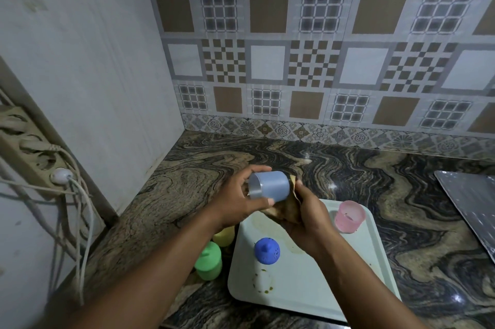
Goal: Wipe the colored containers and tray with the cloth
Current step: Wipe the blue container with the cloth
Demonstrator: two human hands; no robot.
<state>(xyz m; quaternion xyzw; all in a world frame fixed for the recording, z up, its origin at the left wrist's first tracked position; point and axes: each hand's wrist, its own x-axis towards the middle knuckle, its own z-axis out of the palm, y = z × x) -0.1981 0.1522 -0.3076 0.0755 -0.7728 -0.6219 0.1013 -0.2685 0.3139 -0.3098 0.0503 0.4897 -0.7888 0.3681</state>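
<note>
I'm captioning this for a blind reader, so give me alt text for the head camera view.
The left hand holds a blue container on its side while the right hand presses a brown cloth to its base, above a stained pale tray holding a pink cup and a blue lid. Green and yellow containers stand on the counter left of it.

The left hand point(242, 198) holds a blue cup point(269, 188) on its side above the table point(401, 194), open mouth facing left. The right hand point(308, 218) presses a brown cloth point(284, 210) against the cup's base. Below lies a pale tray point(308, 288) with stains, carrying a blue lid point(267, 250) and a pink cup point(349, 216). A green container point(209, 261) and a yellow container point(225, 236) stand just left of the tray.
</note>
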